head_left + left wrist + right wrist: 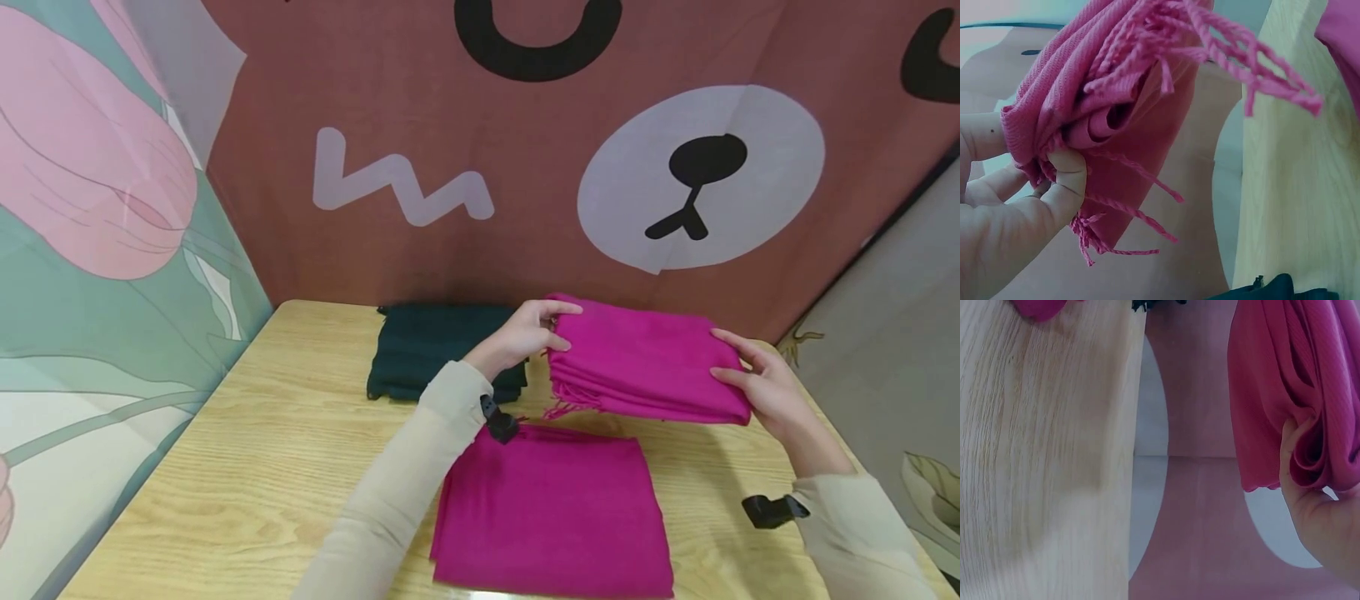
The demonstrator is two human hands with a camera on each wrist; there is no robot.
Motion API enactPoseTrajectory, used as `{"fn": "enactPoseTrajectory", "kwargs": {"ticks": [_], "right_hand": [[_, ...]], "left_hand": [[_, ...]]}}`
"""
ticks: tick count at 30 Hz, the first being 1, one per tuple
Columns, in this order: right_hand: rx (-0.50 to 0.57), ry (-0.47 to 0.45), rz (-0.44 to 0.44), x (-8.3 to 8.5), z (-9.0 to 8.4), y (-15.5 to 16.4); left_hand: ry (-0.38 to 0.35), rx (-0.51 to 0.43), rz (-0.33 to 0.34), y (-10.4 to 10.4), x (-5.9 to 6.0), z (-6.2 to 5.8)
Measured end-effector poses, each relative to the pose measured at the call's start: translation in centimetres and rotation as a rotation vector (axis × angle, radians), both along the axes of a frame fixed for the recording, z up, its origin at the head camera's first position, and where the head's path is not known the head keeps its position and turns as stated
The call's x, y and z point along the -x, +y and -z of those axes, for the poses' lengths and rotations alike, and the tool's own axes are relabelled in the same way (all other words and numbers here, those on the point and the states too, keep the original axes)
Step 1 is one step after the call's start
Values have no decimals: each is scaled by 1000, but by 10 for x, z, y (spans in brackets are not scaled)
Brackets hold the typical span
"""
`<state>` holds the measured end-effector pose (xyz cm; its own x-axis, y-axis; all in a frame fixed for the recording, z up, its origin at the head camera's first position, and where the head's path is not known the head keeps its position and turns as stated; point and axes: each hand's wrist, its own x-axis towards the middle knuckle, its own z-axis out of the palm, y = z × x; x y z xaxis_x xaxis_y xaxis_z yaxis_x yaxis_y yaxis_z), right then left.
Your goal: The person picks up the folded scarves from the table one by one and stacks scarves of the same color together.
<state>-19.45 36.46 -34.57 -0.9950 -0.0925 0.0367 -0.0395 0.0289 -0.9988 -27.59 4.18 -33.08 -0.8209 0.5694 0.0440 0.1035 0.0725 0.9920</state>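
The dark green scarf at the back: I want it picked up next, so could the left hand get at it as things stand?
Probably not yet: the left hand hovers just beside the dark green scarf, but grips the raised magenta scarf.

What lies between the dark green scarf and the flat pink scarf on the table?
In the head view, only the left sleeve crosses above; the table there is bare wood.

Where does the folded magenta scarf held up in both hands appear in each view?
Head: the held scarf is right of centre, above the table.
Left wrist: upper left, its fringed end gripped by the left hand.
Right wrist: upper right, its edge gripped by the right hand.
Shared landmark: the table.
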Motion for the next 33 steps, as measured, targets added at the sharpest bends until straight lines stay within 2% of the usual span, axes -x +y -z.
{"fn": "enactPoseTrajectory", "kwargs": {"ticks": [8,18,33], "right_hand": [[-53,38,2,-10,-6,-11],[-35,72,-49,-15,-4,-19],[-31,128,-76,-25,-8,-33]], "left_hand": [[24,14,8,-13,-10,-4],[24,-7,11,-25,-18,-4],[87,18,-2,-41,-36,-13]]}}
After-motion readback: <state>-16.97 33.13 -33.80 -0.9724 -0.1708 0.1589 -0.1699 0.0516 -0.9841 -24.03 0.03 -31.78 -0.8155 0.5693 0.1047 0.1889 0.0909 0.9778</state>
